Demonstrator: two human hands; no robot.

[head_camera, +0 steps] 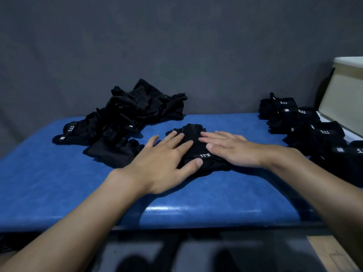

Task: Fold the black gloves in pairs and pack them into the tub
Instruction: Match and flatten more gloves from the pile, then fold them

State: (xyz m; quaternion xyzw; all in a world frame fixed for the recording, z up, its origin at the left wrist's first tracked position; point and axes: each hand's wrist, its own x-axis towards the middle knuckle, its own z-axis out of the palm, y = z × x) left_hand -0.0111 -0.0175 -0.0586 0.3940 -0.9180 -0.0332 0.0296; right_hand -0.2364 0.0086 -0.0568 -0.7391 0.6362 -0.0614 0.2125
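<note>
At far left a loose heap (125, 116) of unfolded gloves lies on the blue table (49, 183); the left hand (163, 163) rests flat, fingers spread, on the pair (196, 148) at centre; the right hand (229, 150) presses flat beside it, fingers together, gripping nothing; folded pairs (306, 126) sit stacked at right, near the tub (341, 99). The step looks like smoothing before a fold; next calls for doubling the pair over and carrying it right.
</note>
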